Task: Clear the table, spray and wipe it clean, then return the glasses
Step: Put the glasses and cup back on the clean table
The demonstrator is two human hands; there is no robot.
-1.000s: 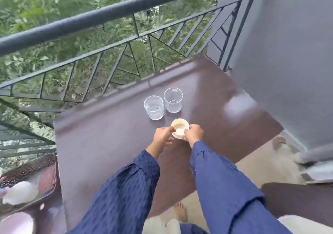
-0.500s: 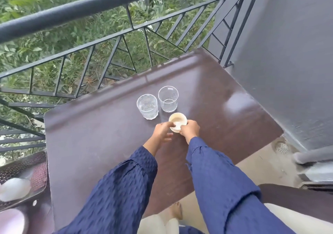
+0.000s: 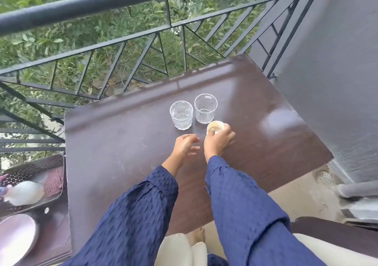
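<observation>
Two clear ribbed glasses stand side by side on the dark brown table (image 3: 122, 143): the left glass (image 3: 181, 115) and the right glass (image 3: 205, 108). Just in front of the right glass is a small cream cup (image 3: 214, 127). My right hand (image 3: 217, 143) grips this cup from the near side, fingers curled round its wall. My left hand (image 3: 185, 146) hovers just left of it with fingers loosely spread, holding nothing.
A black metal railing (image 3: 122, 44) runs along the table's far edge, and a grey wall (image 3: 337, 71) stands on the right. At the left, a perforated tray (image 3: 30, 175) holds a white bottle (image 3: 25, 192) and a checked cloth (image 3: 54, 181). A pale plate (image 3: 16, 237) lies below it.
My left hand has let go of the cream cup and drawn back toward me. The right hand keeps hold of the cup, which has shifted slightly right.
</observation>
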